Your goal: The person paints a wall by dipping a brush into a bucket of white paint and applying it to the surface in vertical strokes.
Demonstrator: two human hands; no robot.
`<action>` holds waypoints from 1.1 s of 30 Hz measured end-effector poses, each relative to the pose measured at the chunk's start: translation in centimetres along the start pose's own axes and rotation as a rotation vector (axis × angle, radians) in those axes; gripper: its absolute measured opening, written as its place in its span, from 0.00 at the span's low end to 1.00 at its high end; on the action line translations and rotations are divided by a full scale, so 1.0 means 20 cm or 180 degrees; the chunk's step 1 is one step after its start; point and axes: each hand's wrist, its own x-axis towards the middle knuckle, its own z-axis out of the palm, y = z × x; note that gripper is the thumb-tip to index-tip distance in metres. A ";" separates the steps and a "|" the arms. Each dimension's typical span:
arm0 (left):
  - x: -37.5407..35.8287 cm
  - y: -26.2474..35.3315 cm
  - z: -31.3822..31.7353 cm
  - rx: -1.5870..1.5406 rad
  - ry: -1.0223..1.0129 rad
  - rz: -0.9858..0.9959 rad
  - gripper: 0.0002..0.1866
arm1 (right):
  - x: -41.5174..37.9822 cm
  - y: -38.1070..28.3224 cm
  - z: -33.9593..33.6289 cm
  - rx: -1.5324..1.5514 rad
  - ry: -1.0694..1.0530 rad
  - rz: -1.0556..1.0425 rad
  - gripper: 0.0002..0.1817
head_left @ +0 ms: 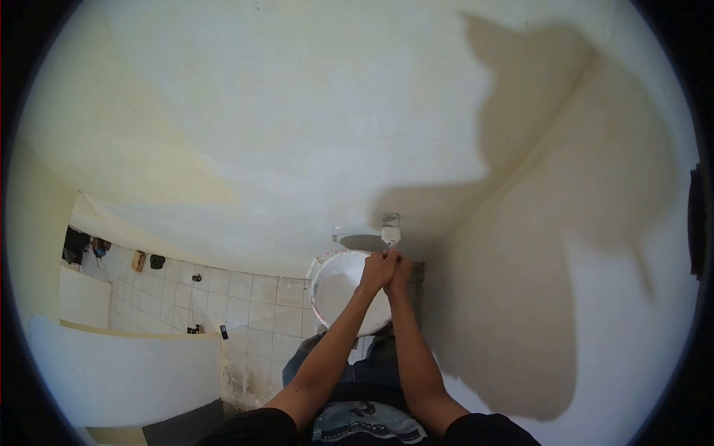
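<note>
A paintbrush with a white-smeared body and greyish bristles points away from me, bristles towards the wall. My left hand and my right hand are pressed together, both closed at its handle. The fingers hide most of the handle. Below them stands a round white bucket with white paint inside, partly covered by my forearms. The wall in front shows yellowish and whiter patches.
A second wall meets the first in a corner at the right, under my shadow. White tiles cover the floor. A low white partition stands at left. A phone-like dark object and several small items lie beyond.
</note>
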 end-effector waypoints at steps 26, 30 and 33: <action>-0.20 0.41 -0.02 -0.0820 0.0208 0.1241 0.25 | -0.11 -0.71 0.01 0.0121 -0.0063 -0.1094 0.19; -0.14 0.26 0.05 -0.0299 0.0070 0.0630 0.30 | -0.04 -0.40 -0.09 -0.0138 -0.0136 -0.0620 0.17; -0.11 0.19 0.11 -0.0130 0.0180 0.0229 0.30 | -0.06 -0.35 -0.13 0.0031 -0.0135 -0.0066 0.15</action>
